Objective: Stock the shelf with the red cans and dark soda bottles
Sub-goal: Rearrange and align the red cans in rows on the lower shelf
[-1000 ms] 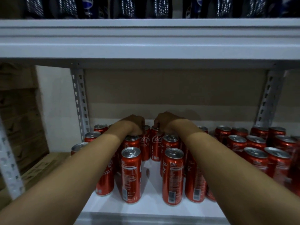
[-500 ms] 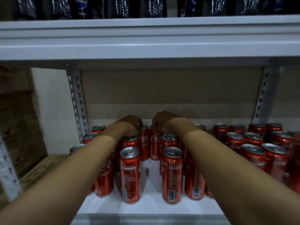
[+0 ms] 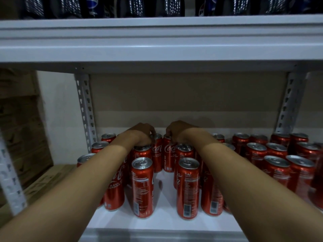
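A: Where did the two back cans sit against the fingers?

B: The left hand point(image 3: 141, 134) had its fingers curled down over the rim of the left back can point(image 3: 156, 152), which stood directly beneath the fingertips. The right hand point(image 3: 176, 131) did the same on the right back can point(image 3: 168, 154). Each hand gripped its can at the top.

A: And the two cans themselves?

B: They stood touching, side by side, between the two hands, deep on the white shelf point(image 3: 162, 222).

A: Which way did they point?

B: Upright, long axis vertical, lids up, the white script facing forward. The nearer cans point(image 3: 142, 187) stood upright too, below the wrists.

A: The bottles?

B: Dark soda bottles point(image 3: 136, 6) stood on the upper shelf point(image 3: 157, 37), well above the fingers.
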